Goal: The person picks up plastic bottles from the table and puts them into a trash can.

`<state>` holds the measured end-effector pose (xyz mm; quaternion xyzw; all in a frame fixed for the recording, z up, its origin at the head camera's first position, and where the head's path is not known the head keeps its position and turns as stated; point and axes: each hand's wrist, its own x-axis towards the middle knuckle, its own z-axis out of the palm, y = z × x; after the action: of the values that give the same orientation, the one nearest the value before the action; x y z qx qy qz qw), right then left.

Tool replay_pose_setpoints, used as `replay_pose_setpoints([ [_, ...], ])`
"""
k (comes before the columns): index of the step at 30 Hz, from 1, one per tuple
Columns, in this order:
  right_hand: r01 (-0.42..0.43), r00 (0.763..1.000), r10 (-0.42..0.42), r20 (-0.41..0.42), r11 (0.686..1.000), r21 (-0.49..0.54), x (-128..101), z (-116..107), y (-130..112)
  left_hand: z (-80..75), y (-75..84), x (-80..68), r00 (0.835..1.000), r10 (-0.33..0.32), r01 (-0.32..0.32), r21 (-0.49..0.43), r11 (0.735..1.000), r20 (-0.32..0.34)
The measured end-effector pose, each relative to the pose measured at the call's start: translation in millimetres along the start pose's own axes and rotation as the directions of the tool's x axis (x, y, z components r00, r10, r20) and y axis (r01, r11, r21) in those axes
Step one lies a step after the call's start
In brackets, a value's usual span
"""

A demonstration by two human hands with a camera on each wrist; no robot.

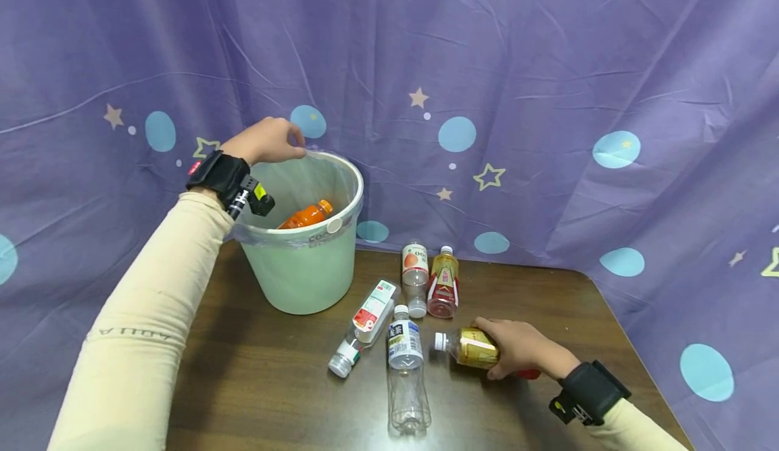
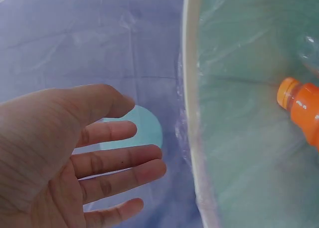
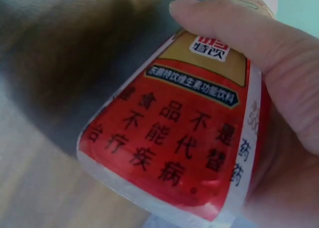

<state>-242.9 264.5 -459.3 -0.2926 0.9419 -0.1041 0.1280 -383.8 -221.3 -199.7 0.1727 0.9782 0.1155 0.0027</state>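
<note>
My right hand [image 1: 517,346] grips a plastic drink bottle [image 1: 477,347] with a gold and red label, fingers over its middle. The bottle lies on its side low over the table, white cap pointing left. Close up in the right wrist view, the thumb presses across the red label [image 3: 169,138]. My left hand [image 1: 268,141] is held above the far rim of a pale green bin [image 1: 301,272], with nothing in it. In the left wrist view its fingers [image 2: 119,160] are loosely spread beside the rim. An orange bottle [image 1: 308,214] lies inside the bin.
A clear bottle with a white and blue label [image 1: 406,376] lies nearest the front. Left of it is a square bottle [image 1: 371,319]; behind are a peach-label bottle [image 1: 415,275] and a red-gold one [image 1: 443,282]. A purple curtain [image 1: 535,99] hangs behind the brown table [image 1: 274,383].
</note>
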Motion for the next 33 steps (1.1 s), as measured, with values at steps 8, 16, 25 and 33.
replay_pose_setpoints([
  [8,-0.054,0.997,0.052,-0.051,0.998,-0.041,-13,-42,-6,4.4,14.7,-12.3,0.992,0.054,-0.053,0.010,0.999,-0.112],
  [16,-0.084,0.985,0.063,-0.158,0.988,-0.129,-16,-91,-13,23.5,50.3,-20.1,0.958,0.167,-0.158,0.057,0.986,-0.235],
  [25,-0.092,0.959,0.044,-0.281,0.983,-0.158,-13,-123,-25,55.7,88.4,-29.5,0.899,0.318,-0.310,0.074,0.948,-0.300],
  [33,-0.094,0.933,0.029,-0.359,0.982,-0.165,-3,-134,-43,85.9,122.9,-39.1,0.823,0.469,-0.446,0.146,0.883,-0.322],
])
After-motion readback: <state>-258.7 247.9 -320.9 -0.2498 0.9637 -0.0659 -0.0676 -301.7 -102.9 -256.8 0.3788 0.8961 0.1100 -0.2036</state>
